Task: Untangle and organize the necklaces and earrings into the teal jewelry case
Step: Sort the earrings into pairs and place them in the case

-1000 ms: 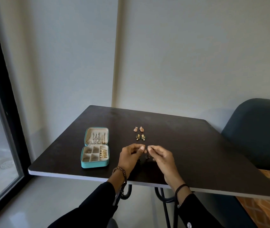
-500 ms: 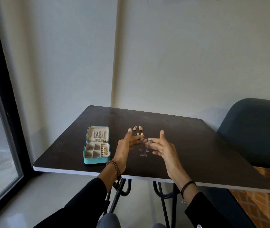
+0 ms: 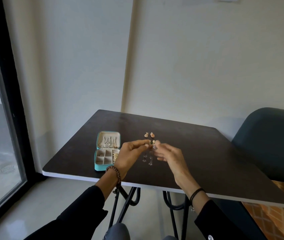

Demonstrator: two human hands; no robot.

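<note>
At mid-frame the left hand (image 3: 129, 154) pinches the top of a pair of dangling crystal earrings (image 3: 149, 157), letting them hang free over the dark table (image 3: 207, 153), probably to separate them. The right hand (image 3: 169, 155) is blurred beside them; I cannot tell its grip. The open teal jewelry case (image 3: 101, 168) waits lower left, near enough for a short carry.

Both forearms reach forward from the near edge, in black sleeves. Left hand (image 3: 129, 154) raised, thumb and forefinger pinched together at the far tip, other fingers curled; beaded bracelet at the wrist. Right hand (image 3: 169, 155) raised just right of it, fingers loosely spread and motion-blurred, grip unclear; dark band on the wrist. Fingertips of both hands nearly meet.
</note>
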